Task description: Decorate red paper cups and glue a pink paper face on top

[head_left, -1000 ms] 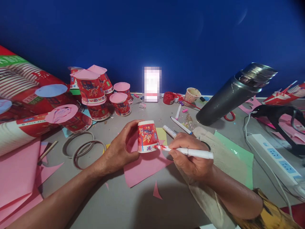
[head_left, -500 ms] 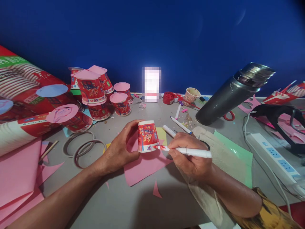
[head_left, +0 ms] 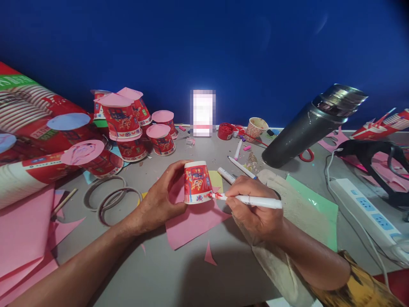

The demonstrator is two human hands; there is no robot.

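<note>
My left hand [head_left: 162, 194] grips a red printed paper cup [head_left: 197, 181], upside down, with fingers behind it and the thumb near its rim. Drawn marks, one like a small flower, show on the cup's white band. In my right hand [head_left: 254, 209] is a white marker [head_left: 260, 202] with a red tip, held like a pen. The tip meets the white band at the cup's lower right. Beneath the cup lies a pink paper sheet [head_left: 183, 232], partly over a yellow piece.
Decorated cups with pink paper tops [head_left: 121, 121] stand at the left, near two grey tape rings [head_left: 105, 194]. Further right are a dark thermos [head_left: 297, 132], a beige cloth [head_left: 271, 256], a green sheet [head_left: 319, 209] and a power strip [head_left: 367, 209]. Loose markers [head_left: 241, 166] lie beyond my right hand.
The marker tip has shifted very slightly along the cup's white band, and a little more red shows there. My left hand keeps the cup nearly still.
</note>
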